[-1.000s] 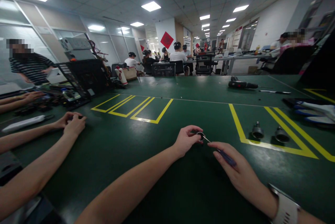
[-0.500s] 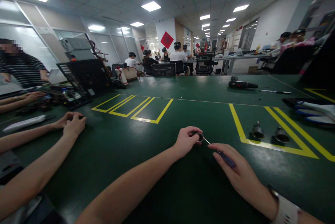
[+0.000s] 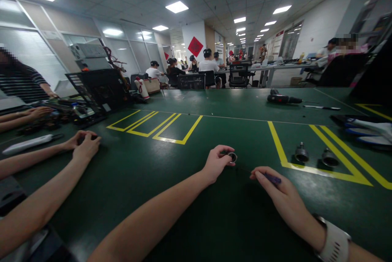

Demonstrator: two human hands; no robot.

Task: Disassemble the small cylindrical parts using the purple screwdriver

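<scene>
Screwdriver (image 3: 271,178) withdrawn (ring (image 3: 232,156) in left grip (image 3: 218,163))

Bright ceiling panels (image 3: 176,7) overhead — soft shadows, edges bowed, faces pixelated.

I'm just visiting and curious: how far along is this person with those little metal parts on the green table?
Nothing looks finished yet. In hand: the left hand pinches a small round metal part, while the right hand holds a thin blue-handled tool beside it, tip apart from the part. Left: two similar parts stand untouched inside the yellow lines. How many steps each needs cannot be told.
</scene>
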